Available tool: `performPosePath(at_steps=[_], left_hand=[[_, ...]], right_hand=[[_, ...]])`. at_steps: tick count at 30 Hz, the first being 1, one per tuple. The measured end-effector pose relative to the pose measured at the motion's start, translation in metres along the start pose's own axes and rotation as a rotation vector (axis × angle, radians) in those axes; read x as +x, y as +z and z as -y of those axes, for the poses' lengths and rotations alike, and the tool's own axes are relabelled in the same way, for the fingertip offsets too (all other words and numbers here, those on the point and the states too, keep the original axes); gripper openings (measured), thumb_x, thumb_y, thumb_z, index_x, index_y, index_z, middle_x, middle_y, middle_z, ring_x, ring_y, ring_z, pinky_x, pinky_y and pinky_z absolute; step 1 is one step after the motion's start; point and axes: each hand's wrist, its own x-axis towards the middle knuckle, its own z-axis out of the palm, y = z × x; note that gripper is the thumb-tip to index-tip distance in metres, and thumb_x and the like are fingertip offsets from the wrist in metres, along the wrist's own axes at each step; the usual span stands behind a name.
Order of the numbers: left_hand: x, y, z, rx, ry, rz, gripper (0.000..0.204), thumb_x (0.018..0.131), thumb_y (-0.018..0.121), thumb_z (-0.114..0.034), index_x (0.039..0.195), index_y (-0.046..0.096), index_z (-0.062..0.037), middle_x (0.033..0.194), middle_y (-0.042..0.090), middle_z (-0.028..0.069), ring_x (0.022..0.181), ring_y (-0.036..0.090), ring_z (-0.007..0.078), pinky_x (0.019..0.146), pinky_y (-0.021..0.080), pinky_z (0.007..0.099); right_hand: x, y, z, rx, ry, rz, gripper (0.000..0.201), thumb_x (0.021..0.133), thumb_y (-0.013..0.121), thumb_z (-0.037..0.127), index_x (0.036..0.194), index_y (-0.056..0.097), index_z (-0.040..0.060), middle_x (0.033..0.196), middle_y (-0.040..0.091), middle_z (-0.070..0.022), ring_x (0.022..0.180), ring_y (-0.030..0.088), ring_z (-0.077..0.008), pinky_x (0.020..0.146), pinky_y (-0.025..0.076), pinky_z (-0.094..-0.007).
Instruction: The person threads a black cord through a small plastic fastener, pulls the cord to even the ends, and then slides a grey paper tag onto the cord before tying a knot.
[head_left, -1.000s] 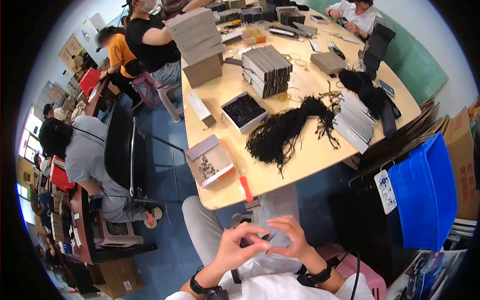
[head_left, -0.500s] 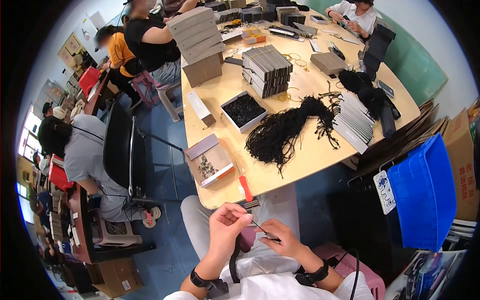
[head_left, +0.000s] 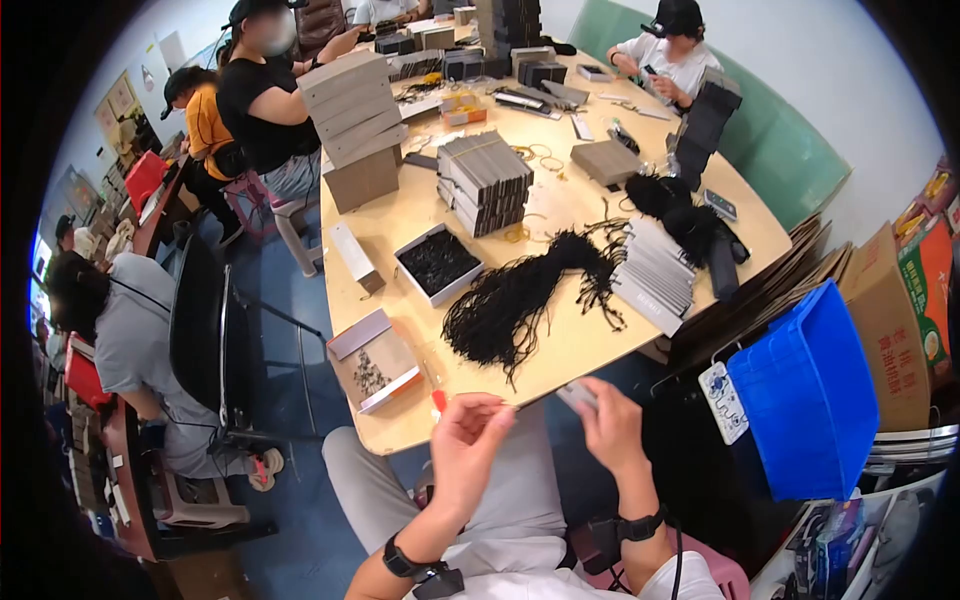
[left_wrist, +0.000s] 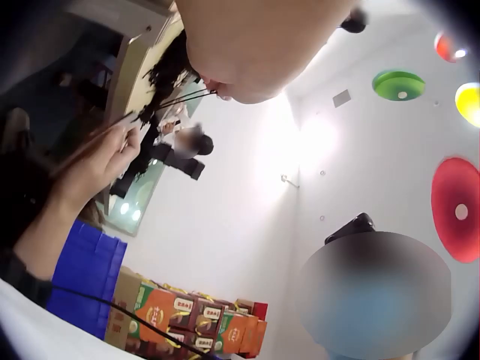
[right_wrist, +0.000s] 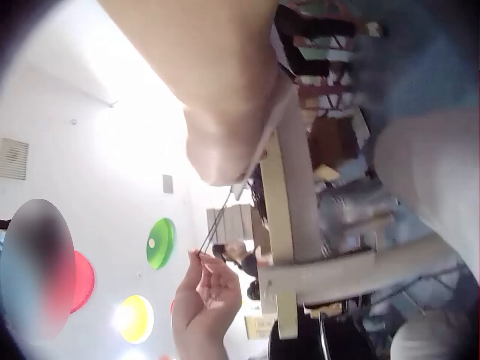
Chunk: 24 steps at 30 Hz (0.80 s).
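Observation:
My left hand (head_left: 468, 450) pinches one end of a thin dark cord between thumb and fingertips, over the lap at the table's near edge. Two strands of this cord (right_wrist: 217, 220) stretch taut between the hands in the right wrist view; the cord (left_wrist: 184, 98) shows in the left wrist view too. With thumb and fingers, my right hand (head_left: 612, 428) grips a small flat grey piece (head_left: 577, 396) at the cord's other end. On the table beyond lie a bundle of black cords (head_left: 520, 305) and a fanned row of grey pieces (head_left: 652, 278).
An open box of small metal bits (head_left: 372, 375) and a box of black parts (head_left: 438, 264) stand on the table (head_left: 400, 432). Stacked grey pieces (head_left: 485, 180) stand behind them. A blue bin (head_left: 805, 395) is at the right. Other people sit and stand around.
Both hands have risen towards the table edge and moved apart, with the cord drawn out between them. Half a second ago they were lower over the lap; the head view has shifted.

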Motion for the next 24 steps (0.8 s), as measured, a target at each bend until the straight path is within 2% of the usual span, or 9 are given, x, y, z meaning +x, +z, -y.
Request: performPosePath(at_steps=[4,6,7,10,15,17,21,23,24], left_hand=[[0.022,0.039,0.027,-0.075,0.003,0.055,0.020,0.086,0.062,0.001,0.105,0.054,0.0004,0.098,0.063,0.0076,0.094,0.061,0.0130,0.086,0.049,0.0243],[0.035,0.051,0.038,-0.173,0.004,0.163,0.033,0.086,0.062,0.000,0.117,0.050,-0.0004,0.117,0.058,0.0106,0.111,0.056,0.0174,0.095,0.044,0.0283],[0.038,0.057,0.042,-0.177,0.015,0.164,0.033,0.086,0.062,0.000,0.117,0.050,-0.0004,0.117,0.058,0.0106,0.111,0.056,0.0174,0.095,0.044,0.0283],[0.042,0.061,0.055,-0.243,0.013,0.371,0.060,0.086,0.064,-0.005,0.137,0.032,-0.0049,0.146,0.031,0.0088,0.137,0.029,0.0204,0.108,0.029,0.0370],[0.005,0.035,0.048,-0.151,-0.074,0.490,0.051,0.089,0.060,-0.005,0.135,0.037,-0.0032,0.146,0.030,0.0095,0.135,0.032,0.0212,0.106,0.033,0.0367],[-0.013,0.017,0.037,-0.129,-0.179,0.577,0.043,0.090,0.058,-0.004,0.130,0.043,-0.0020,0.141,0.039,0.0100,0.129,0.040,0.0199,0.105,0.035,0.0352],[-0.039,-0.024,0.019,0.042,-0.105,0.610,0.029,0.091,0.058,-0.007,0.120,0.055,-0.0034,0.122,0.057,0.0076,0.111,0.056,0.0156,0.092,0.044,0.0290],[-0.043,-0.042,-0.001,0.352,0.000,0.381,0.016,0.088,0.059,-0.004,0.103,0.064,-0.0023,0.097,0.067,0.0077,0.090,0.065,0.0164,0.079,0.050,0.0272],[-0.041,-0.049,-0.010,0.507,0.125,0.270,0.014,0.087,0.059,-0.002,0.100,0.065,-0.0018,0.091,0.067,0.0085,0.084,0.066,0.0166,0.074,0.051,0.0267]], right_hand=[[0.043,-0.027,-0.015,-0.302,0.065,-0.087,0.026,0.080,0.061,0.005,0.104,0.064,0.0121,0.076,0.057,-0.0077,0.073,0.058,-0.0291,0.063,0.047,-0.0378],[0.060,-0.032,-0.025,-0.348,0.061,-0.134,0.026,0.080,0.061,0.005,0.105,0.065,0.0127,0.076,0.056,-0.0072,0.073,0.058,-0.0286,0.065,0.046,-0.0373],[0.068,-0.032,-0.032,-0.363,0.085,-0.177,0.027,0.080,0.061,0.004,0.104,0.065,0.0129,0.076,0.055,-0.0072,0.075,0.057,-0.0283,0.067,0.046,-0.0373],[0.083,-0.025,-0.064,-0.368,0.136,-0.211,0.026,0.080,0.061,0.004,0.104,0.067,0.0126,0.079,0.054,-0.0073,0.079,0.056,-0.0279,0.071,0.045,-0.0375],[0.095,-0.011,-0.096,-0.357,0.197,-0.164,0.027,0.079,0.064,0.002,0.104,0.068,0.0100,0.084,0.053,-0.0080,0.082,0.054,-0.0278,0.075,0.044,-0.0374],[0.097,-0.004,-0.102,-0.261,0.224,-0.172,0.028,0.077,0.065,0.001,0.104,0.068,0.0086,0.086,0.052,-0.0085,0.085,0.053,-0.0275,0.078,0.043,-0.0385],[0.103,0.001,-0.099,-0.372,0.057,-0.189,0.028,0.078,0.064,0.002,0.106,0.065,0.0057,0.095,0.053,-0.0104,0.092,0.051,-0.0291,0.084,0.041,-0.0400],[0.106,0.001,-0.073,-0.369,-0.042,-0.313,0.027,0.079,0.063,0.001,0.105,0.065,0.0056,0.099,0.055,-0.0111,0.094,0.052,-0.0300,0.086,0.041,-0.0396],[0.100,0.006,-0.062,-0.170,-0.067,-0.259,0.022,0.079,0.063,0.003,0.101,0.064,0.0037,0.099,0.056,-0.0125,0.095,0.052,-0.0309,0.084,0.042,-0.0398]])
